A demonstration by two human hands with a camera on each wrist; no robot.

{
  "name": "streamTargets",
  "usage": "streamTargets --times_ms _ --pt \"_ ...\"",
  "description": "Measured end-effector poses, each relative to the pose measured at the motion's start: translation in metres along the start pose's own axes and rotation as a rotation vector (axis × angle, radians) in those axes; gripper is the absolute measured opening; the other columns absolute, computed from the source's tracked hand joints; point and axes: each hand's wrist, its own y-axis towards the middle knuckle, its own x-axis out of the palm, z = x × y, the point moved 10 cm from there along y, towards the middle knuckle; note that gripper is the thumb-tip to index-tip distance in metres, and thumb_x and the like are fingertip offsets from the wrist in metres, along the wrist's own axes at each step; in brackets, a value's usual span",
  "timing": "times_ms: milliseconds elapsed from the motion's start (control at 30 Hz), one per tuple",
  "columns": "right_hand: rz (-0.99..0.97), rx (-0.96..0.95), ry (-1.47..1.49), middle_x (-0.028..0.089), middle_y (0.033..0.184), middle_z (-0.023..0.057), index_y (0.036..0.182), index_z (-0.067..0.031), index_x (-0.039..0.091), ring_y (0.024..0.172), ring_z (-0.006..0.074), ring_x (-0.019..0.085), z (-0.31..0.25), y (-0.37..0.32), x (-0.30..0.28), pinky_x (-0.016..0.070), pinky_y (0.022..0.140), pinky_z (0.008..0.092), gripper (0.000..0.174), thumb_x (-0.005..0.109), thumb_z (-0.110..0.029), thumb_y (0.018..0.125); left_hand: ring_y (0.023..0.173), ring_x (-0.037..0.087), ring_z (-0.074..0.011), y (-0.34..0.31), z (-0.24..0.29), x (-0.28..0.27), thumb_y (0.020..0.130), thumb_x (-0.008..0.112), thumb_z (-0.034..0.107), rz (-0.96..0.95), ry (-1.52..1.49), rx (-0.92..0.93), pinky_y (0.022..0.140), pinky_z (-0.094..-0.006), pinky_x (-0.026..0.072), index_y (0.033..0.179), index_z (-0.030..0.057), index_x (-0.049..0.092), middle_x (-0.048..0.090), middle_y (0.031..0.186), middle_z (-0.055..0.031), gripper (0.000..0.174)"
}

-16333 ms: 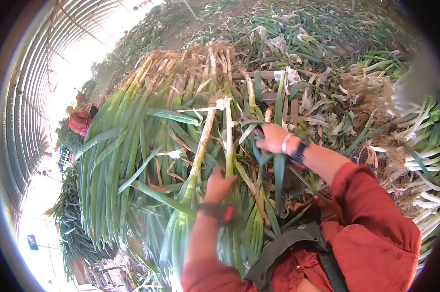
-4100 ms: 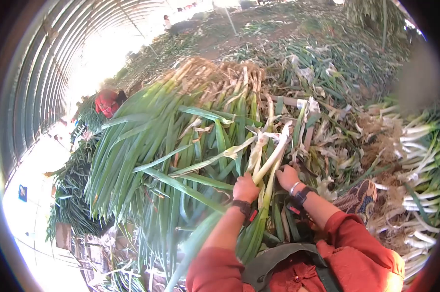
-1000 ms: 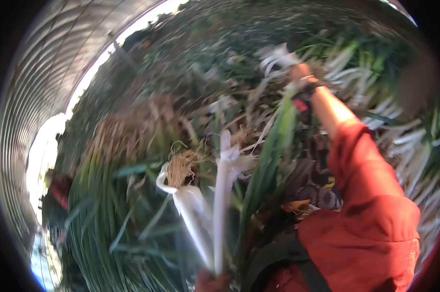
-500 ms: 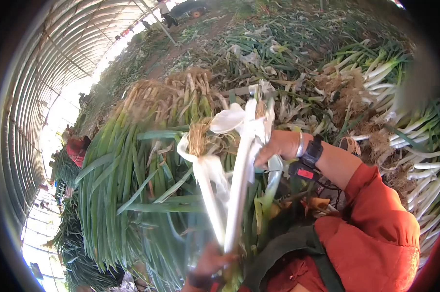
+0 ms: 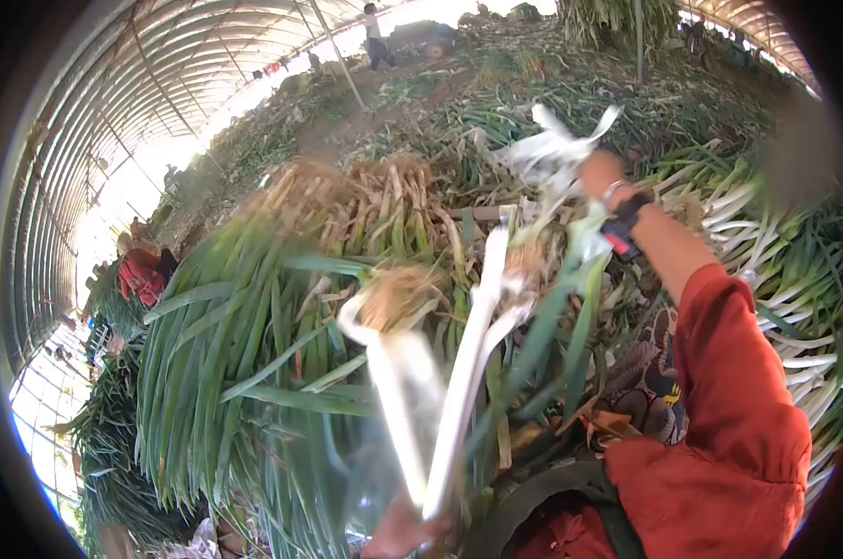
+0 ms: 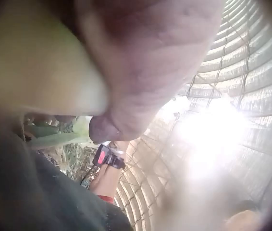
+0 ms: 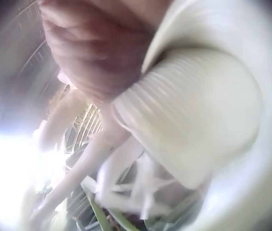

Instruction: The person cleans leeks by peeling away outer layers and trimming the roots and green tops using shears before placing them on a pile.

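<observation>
In the head view my left hand (image 5: 407, 533) grips white-stemmed green onions (image 5: 465, 382) low down near my body. Their white shanks point up and away, with a bushy root end (image 5: 398, 296) on the left one. My right hand (image 5: 601, 173) is stretched out to the upper right, holding a bunch of white peeled outer layers (image 5: 547, 154) with green leaf strips trailing below. In the right wrist view a broad white sheath (image 7: 193, 110) curls close against that hand. The left wrist view shows my thumb (image 6: 126, 96) pressed over a pale stem (image 6: 40, 72).
A large heap of unpeeled green onions (image 5: 226, 345) lies to the left, roots facing away. Cleaned white-stemmed onions (image 5: 803, 345) are laid along the right side. Leaf litter (image 5: 496, 102) covers the ground beyond. A person in red (image 5: 142, 275) is at far left.
From the onions half a second ago, my right hand has swung up and outward, carrying peeled layers. My left hand keeps its grip near the bottom. Earlier, both hands were in the heap.
</observation>
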Motion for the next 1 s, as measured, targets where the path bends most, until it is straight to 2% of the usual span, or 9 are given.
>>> streamTargets --times_ms 100,233,367,467,567,700,800,900,1000 --pt "0.036 -0.233 -0.047 0.069 0.078 0.0178 0.082 -0.0083 0.074 0.071 0.0323 0.067 0.024 0.026 0.06 0.0522 0.065 0.0447 0.021 0.06 -0.024 0.083 0.098 0.064 -0.0227 0.007 -0.015 -0.019 0.081 0.073 0.005 0.072 0.147 -0.088 0.084 -0.0364 0.0548 0.134 -0.0013 0.039 0.062 0.111 -0.0121 0.063" --pt "-0.785 -0.613 0.927 0.07 0.082 0.0164 0.087 -0.0016 0.072 0.079 0.0263 0.063 -0.208 -0.179 -0.03 0.0508 0.078 0.0411 0.029 0.064 -0.029 0.085 0.096 0.065 -0.0211 0.045 -0.042 -0.051 0.083 0.071 0.005 0.106 0.094 0.028 0.079 -0.0359 0.0573 0.132 -0.0003 0.042 0.063 0.112 -0.0123 0.057" --pt "-1.384 -0.61 0.309 0.07 0.099 0.017 0.1 -0.0011 0.072 0.091 0.0253 0.063 -0.217 -0.209 -0.005 0.0487 0.087 0.0383 0.042 0.069 -0.04 0.084 0.094 0.064 -0.0189 0.055 -0.005 -0.038 0.083 0.074 0.008 0.129 0.088 0.109 0.078 -0.0314 0.0548 0.131 -0.0001 0.045 0.062 0.113 -0.0117 0.056" --pt "-0.646 -0.21 1.151 0.072 0.088 0.0144 0.098 -0.0015 0.072 0.08 0.0234 0.07 -0.122 0.013 -0.005 0.055 0.075 0.0372 0.037 0.071 -0.035 0.083 0.097 0.062 -0.0165 0.055 -0.008 -0.032 0.083 0.075 0.01 0.142 0.073 0.087 0.083 -0.0313 0.0521 0.138 -0.0009 0.04 0.061 0.116 -0.0107 0.065" --pt "0.637 0.22 1.027 0.07 0.093 0.0134 0.109 0.0056 0.064 0.073 0.0202 0.07 0.023 0.083 -0.121 0.0557 0.061 0.0327 0.043 0.069 -0.032 0.087 0.1 0.061 -0.0153 0.056 -0.01 -0.026 0.083 0.075 0.011 0.12 0.055 0.037 0.088 -0.0317 0.05 0.142 -0.0006 0.035 0.06 0.118 -0.0101 0.072" --pt "-0.403 -0.312 1.469 0.065 0.093 0.0057 0.099 -0.0086 0.068 0.083 0.0177 0.062 -0.173 0.027 -0.067 0.0495 0.071 0.0312 0.022 0.067 -0.024 0.084 0.102 0.06 -0.0152 0.068 -0.015 -0.021 0.082 0.076 0.012 0.072 0.111 0.061 0.09 -0.0316 0.0488 0.141 -0.0003 0.036 0.061 0.117 -0.0095 0.073" --pt "-0.761 -0.291 0.917 0.066 0.077 0.0061 0.098 0.0008 0.066 0.069 0.0155 0.063 -0.275 -0.11 -0.086 0.0503 0.066 0.0323 0.032 0.073 -0.017 0.073 0.102 0.059 -0.0147 0.07 -0.024 -0.018 0.081 0.077 0.014 0.018 0.169 -0.006 0.091 -0.0314 0.0484 0.14 -0.0004 0.037 0.061 0.115 -0.009 0.073" --pt "-1.234 -0.248 1.415 0.069 0.079 0.0143 0.094 0.0071 0.063 0.066 0.0217 0.068 -0.323 -0.176 -0.013 0.0553 0.064 0.0366 0.025 0.063 -0.015 0.082 0.101 0.059 -0.0153 0.063 -0.028 -0.011 0.081 0.077 0.016 0.01 0.209 -0.006 0.091 -0.0312 0.048 0.138 -0.0007 0.039 0.061 0.114 -0.0085 0.071" --pt "-0.245 -0.689 0.608 0.069 0.075 0.0146 0.089 0.0001 0.068 0.064 0.0262 0.068 -0.285 -0.086 0.004 0.0556 0.061 0.0375 0.025 0.062 -0.024 0.084 0.102 0.059 -0.0168 0.055 -0.03 -0.013 0.081 0.078 0.019 0.058 0.333 0.062 0.092 -0.0315 0.0476 0.135 -0.0011 0.041 0.061 0.114 -0.0085 0.069"
